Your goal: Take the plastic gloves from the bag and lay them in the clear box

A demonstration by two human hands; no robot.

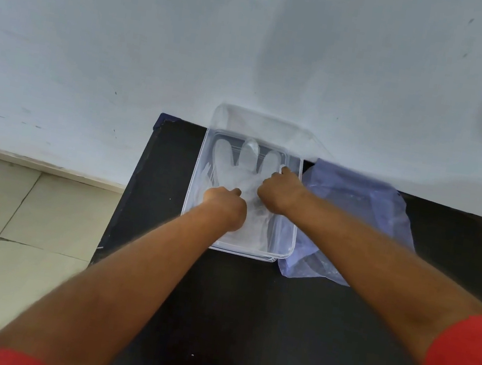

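A clear plastic box lies on a black table, its long side running away from me. Inside it a thin see-through plastic glove lies flat with its fingers pointing to the far end. Both my hands are in the box on top of the glove. My left hand presses down near the glove's palm with its fingers curled. My right hand rests on the glove's right side, fingers bent; whether it pinches the plastic I cannot tell. A pale blue-violet plastic bag lies crumpled right of the box.
The clear lid leans against the white wall behind the box. The black table stands against the wall; its left edge drops to a tiled floor. Red sleeves show at the bottom corners.
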